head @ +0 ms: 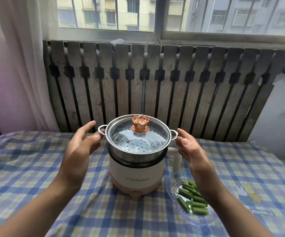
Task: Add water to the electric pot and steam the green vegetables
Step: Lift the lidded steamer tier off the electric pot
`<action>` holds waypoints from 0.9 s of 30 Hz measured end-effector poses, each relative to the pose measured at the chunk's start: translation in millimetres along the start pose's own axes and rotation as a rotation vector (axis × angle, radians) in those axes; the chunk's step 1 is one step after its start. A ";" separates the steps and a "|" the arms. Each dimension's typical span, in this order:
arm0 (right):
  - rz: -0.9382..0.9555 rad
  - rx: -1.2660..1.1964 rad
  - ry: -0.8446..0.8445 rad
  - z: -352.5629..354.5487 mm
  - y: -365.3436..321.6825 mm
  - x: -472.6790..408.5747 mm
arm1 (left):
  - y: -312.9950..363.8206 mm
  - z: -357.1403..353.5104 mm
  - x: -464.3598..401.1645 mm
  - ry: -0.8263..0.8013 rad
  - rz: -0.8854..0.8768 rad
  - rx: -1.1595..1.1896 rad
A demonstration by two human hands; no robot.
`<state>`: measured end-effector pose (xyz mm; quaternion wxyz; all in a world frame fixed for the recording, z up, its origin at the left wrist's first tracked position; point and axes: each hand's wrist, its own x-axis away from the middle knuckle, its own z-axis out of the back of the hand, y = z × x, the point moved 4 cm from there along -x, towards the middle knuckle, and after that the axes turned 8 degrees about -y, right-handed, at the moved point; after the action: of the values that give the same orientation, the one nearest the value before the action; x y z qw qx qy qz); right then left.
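Observation:
A cream electric pot (136, 177) stands on the checked tablecloth. On top of it sits a steel steamer basket (134, 155) with perforated bottom, covered by a glass lid (138, 134) with a copper crown knob (140, 124). My left hand (82, 144) is open beside the steamer's left handle (101, 130), thumb close to it. My right hand (190, 149) is open beside the right handle (174, 135). Cut green vegetables (192, 197) lie on a clear plate (174, 183) to the pot's right, partly behind my right forearm.
The table has a blue and yellow checked cloth (35, 168) and stands against a slatted grey radiator cover (155, 86) under a window. A white curtain (18, 65) hangs at the left. The pot's white handle (175, 155) sticks out to the right.

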<state>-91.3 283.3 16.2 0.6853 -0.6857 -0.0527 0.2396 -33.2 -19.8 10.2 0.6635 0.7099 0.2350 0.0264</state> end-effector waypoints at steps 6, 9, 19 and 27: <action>0.066 0.049 0.002 -10.4 -2.5 -8.8 | -8.5 -6.8 9.0 -0.122 -0.051 -0.021; 0.093 0.053 -0.009 -16.3 -5.7 -10.5 | -11.7 -8.8 9.6 -0.145 -0.074 -0.099; 0.247 -0.020 -0.016 -29.4 -21.8 -15.0 | 0.6 -2.7 9.1 -0.103 -0.089 -0.218; 0.279 -0.019 -0.073 -41.1 -30.7 -10.7 | 25.9 8.2 18.0 -0.060 -0.187 -0.175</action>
<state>-76.3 243.1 46.4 0.6363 -0.6837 0.0158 0.3569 -6.7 -21.0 29.1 0.7291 0.6249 0.2767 -0.0364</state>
